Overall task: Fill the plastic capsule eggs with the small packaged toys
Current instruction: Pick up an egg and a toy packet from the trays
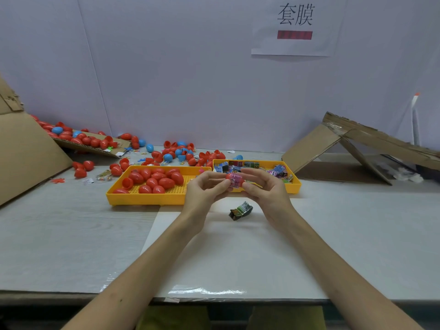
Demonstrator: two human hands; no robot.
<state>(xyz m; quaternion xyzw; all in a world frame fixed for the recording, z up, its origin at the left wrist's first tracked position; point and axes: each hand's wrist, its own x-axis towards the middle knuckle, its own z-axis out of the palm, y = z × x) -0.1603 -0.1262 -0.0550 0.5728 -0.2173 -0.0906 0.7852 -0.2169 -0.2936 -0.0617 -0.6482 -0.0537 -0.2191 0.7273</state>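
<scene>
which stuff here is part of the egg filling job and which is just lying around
Job: red egg with pink packet, pinched between left hand and right hand; tray of red eggs; tray of toy packets; green packet.
Lying about: cardboard boxes; wall sign.

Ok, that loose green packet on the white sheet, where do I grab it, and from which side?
Likely from straight above, pinching the green packet across its narrow width at mid-length. It lies skewed on the white sheet with nothing touching it, so both long edges look reachable. The left hand and right hand both hold the red egg.
</scene>
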